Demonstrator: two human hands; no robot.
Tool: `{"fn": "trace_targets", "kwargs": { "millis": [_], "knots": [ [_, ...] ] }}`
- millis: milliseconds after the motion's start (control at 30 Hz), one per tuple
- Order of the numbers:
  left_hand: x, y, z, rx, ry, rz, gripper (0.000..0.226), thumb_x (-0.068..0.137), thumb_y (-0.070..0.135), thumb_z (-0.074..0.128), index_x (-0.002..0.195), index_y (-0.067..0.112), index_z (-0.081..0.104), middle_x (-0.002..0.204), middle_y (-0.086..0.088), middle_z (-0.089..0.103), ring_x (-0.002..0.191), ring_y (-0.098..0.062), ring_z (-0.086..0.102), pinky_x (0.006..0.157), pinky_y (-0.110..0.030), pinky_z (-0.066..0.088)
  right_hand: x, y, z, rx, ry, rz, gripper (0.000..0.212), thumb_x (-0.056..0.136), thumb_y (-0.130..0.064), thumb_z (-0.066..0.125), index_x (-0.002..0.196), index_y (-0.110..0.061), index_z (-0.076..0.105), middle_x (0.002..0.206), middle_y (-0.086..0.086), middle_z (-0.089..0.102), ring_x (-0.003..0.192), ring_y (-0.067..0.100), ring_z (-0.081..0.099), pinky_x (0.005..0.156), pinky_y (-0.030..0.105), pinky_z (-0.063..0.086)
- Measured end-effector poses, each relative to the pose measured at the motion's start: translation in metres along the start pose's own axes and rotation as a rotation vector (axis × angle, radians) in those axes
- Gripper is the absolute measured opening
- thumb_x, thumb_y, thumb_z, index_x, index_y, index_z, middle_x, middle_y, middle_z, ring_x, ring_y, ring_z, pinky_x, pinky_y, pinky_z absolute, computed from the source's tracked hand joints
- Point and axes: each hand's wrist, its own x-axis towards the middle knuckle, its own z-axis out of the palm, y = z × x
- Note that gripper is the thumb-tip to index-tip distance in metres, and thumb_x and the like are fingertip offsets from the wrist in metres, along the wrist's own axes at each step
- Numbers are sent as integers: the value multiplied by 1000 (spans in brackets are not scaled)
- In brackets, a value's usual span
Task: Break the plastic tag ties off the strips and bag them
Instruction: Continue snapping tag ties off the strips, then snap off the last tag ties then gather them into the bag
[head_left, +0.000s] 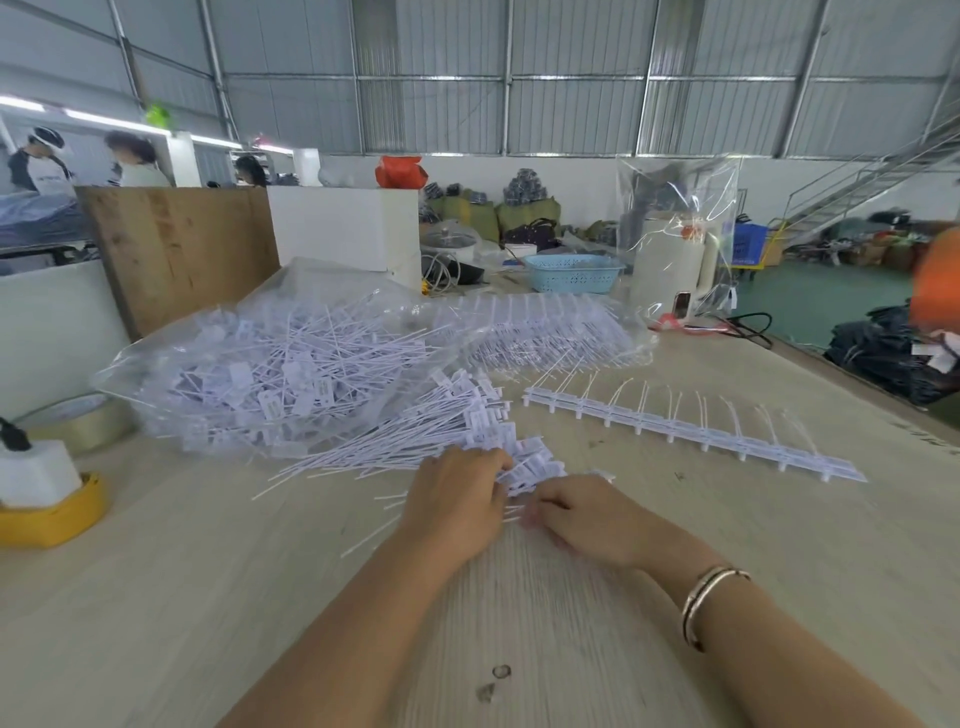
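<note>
Both hands are down on the tabletop now, left hand and right hand working at the near end of the loose tag ties, fingers curled into the pile, though blur hides exactly what they pinch. Looks like gathering a bundle. Next it must go left into the open clear bag; an unbroken strip waits at right.

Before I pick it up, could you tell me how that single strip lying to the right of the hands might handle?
The strip looks thin, so probably light and somewhat bendy. Its upright ties curve, so they likely flex and could snag.
</note>
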Motion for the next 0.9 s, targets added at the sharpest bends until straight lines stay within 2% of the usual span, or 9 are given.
{"fn": "trace_targets", "kwargs": {
  "millis": [67,133,233,367,433,567,700,800,900],
  "knots": [
    [0,-2,0,4,4,39,39,92,50,45,123,29,52,125,10,53,117,-15,46,95,-34,35,-2,2,-9,65,81,-38,37,89,-15,48,60,-36,58,55,-13,56,52,4,50,59,21,42],
    [-1,-5,1,49,-50,41,57,80,69,47,121,30,50,121,11,49,114,-13,45,94,-35,33,0,11,-23,91,325,-32,35,88,-17,49,60,-34,59,56,-9,59,50,5,50,52,19,39],
    [-1,-6,5,125,-115,24,56,75,68,56,114,29,47,118,10,47,111,-14,48,91,-34,32,3,35,-37,-63,552,107,18,90,-25,46,78,-26,60,74,-3,62,61,6,54,56,23,40],
    [3,-14,6,120,-9,30,22,88,40,55,104,26,52,111,9,53,107,-14,53,86,-31,32,9,53,-21,-238,256,243,30,91,-23,47,118,-20,58,117,2,55,100,17,54,84,26,38],
    [5,-22,3,117,14,5,15,87,39,58,98,28,55,106,11,56,105,-13,52,84,-30,30,13,46,-11,-202,249,184,36,91,-19,45,125,-18,57,124,3,55,109,18,53,85,21,35],
    [6,-41,-4,169,33,-105,13,84,42,63,91,32,60,101,15,60,107,-13,45,83,-31,28,20,25,11,-6,294,19,38,93,-23,47,132,-21,50,109,2,62,85,11,58,64,11,40],
    [7,-51,-4,132,11,-160,27,81,45,65,102,32,55,113,13,56,112,-14,45,90,-33,30,20,26,11,31,248,-62,57,90,-30,56,142,-25,33,124,-7,48,94,6,50,84,18,37],
    [6,-50,-3,94,-32,-68,40,73,52,67,103,34,47,113,15,46,111,-11,39,89,-33,29,14,34,3,18,174,-94,68,82,-41,65,141,-31,31,117,-19,37,87,-6,49,74,6,38],
    [7,-46,0,66,-18,-11,26,77,44,66,89,35,45,101,15,48,103,-10,46,82,-30,29,16,35,7,51,207,-141,65,80,-38,68,136,-28,37,116,-14,40,80,-14,48,68,0,36]
  ]
}}
